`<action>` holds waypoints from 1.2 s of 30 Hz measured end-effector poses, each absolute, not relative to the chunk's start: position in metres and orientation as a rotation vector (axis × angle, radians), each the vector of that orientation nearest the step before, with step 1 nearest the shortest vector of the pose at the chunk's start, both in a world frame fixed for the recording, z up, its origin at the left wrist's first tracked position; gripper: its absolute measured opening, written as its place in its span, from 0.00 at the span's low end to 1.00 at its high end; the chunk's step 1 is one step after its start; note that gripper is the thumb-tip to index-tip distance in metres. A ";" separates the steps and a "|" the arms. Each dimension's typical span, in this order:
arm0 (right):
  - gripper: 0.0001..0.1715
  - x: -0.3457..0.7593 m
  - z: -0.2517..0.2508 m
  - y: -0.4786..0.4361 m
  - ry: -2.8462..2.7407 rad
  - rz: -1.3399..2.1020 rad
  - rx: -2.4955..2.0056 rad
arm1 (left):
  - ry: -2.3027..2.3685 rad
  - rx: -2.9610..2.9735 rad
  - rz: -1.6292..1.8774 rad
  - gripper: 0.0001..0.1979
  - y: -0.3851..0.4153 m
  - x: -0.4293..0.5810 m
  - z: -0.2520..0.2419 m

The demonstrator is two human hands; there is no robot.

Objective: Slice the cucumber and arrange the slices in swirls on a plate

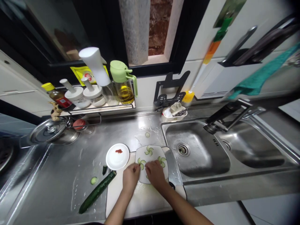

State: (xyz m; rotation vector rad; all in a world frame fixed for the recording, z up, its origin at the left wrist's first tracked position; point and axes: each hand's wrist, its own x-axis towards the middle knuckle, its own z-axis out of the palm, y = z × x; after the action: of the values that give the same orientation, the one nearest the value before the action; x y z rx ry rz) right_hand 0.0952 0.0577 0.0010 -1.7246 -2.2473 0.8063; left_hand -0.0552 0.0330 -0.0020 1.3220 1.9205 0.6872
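Observation:
On a white cutting board point(117, 200), a square white plate point(152, 154) carries several pinwheels of thin cucumber slices. My left hand point(131, 176) is at the plate's left edge, fingers curled together beside the left pinwheel point(141, 163); whatever they hold is too small to make out. Over the plate's middle is my right hand point(155, 173), its fingers bent downward, fingertips partly hidden. A round white plate point(117, 156) with a small red heap point(118, 151) overlaps the board's upper left corner. A cut cucumber point(97, 192) lies at the left, its upper end on the board.
Cucumber pieces point(94, 180) lie on the steel counter point(63, 178). A knife blade point(172, 165) shows right of the plate, beside the double sink point(197, 150). Behind are a seasoning rack point(105, 108) and a small sponge tray point(174, 118). A lidded pot point(53, 131) stands far left.

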 end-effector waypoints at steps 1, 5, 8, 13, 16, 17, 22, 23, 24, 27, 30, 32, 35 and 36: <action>0.09 0.094 0.001 0.059 -2.243 0.809 -1.716 | 1.924 1.332 0.676 0.15 0.034 -0.054 -0.003; 0.10 0.089 0.000 0.062 -2.225 0.803 -1.663 | 1.935 1.344 0.646 0.14 0.038 -0.050 -0.006; 0.12 0.086 0.000 0.065 -2.227 0.807 -1.627 | 1.936 1.337 0.643 0.14 0.041 -0.049 -0.007; 0.14 0.084 0.003 0.068 -2.265 0.835 -1.617 | 1.944 1.331 0.613 0.13 0.043 -0.049 -0.008; 0.14 0.083 0.005 0.069 -2.307 0.844 -1.635 | 1.948 1.338 0.597 0.13 0.044 -0.049 -0.008; 0.14 0.082 0.005 0.069 -2.319 0.847 -1.640 | 1.951 1.346 0.593 0.14 0.044 -0.049 -0.007; 0.14 0.081 0.005 0.070 -2.315 0.861 -1.661 | 1.963 1.389 0.601 0.12 0.044 -0.049 -0.006; 0.14 0.081 0.005 0.070 -2.311 0.865 -1.662 | 1.961 1.390 0.606 0.12 0.043 -0.049 -0.007; 0.14 0.081 0.005 0.070 -2.307 0.869 -1.663 | 1.958 1.391 0.612 0.11 0.043 -0.049 -0.007; 0.14 0.081 0.004 0.070 -2.309 0.869 -1.658 | 1.953 1.391 0.622 0.10 0.042 -0.051 -0.007; 0.13 0.081 0.003 0.070 -2.313 0.842 -1.636 | 1.944 1.391 0.625 0.10 0.041 -0.053 -0.008; 0.13 0.081 0.001 0.070 -2.310 0.829 -1.621 | 1.940 1.391 0.630 0.09 0.041 -0.054 -0.008; 0.13 0.081 -0.001 0.070 -2.305 0.818 -1.610 | 1.939 1.393 0.632 0.10 0.042 -0.054 -0.008; 0.13 0.080 -0.001 0.070 -2.305 0.816 -1.609 | 1.937 1.395 0.630 0.10 0.042 -0.054 -0.008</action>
State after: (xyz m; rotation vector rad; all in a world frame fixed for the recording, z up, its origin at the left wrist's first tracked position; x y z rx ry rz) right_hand 0.0805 0.0704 -0.0012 -1.6091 -2.3052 0.8160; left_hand -0.0537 0.0424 -0.0077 1.3946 1.9374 0.6296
